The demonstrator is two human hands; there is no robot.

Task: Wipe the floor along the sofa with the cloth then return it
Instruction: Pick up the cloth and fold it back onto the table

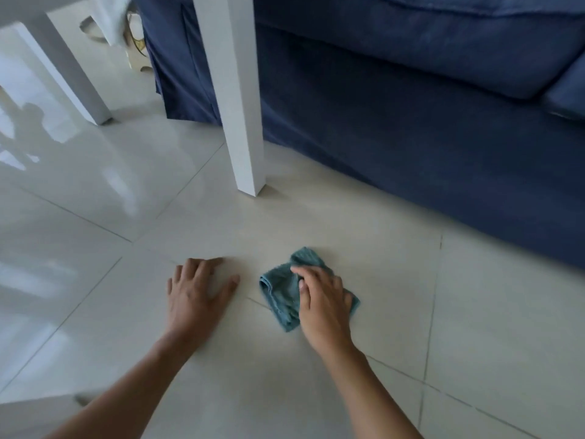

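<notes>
Teal cloth (280,289) under right hand (323,302), left hand (198,289) flat beside

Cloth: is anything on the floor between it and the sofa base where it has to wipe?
Nothing visible. The right hand presses the cloth on bare floor, with open tile up to the sofa. The table leg stands further left, off that path.

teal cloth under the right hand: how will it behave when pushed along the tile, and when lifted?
The teal cloth is crumpled in soft folds, so it probably droops when lifted. The floor tile looks glossy, so it likely slides easily. The right hand covers only part, so loose edges may bunch up.
</notes>
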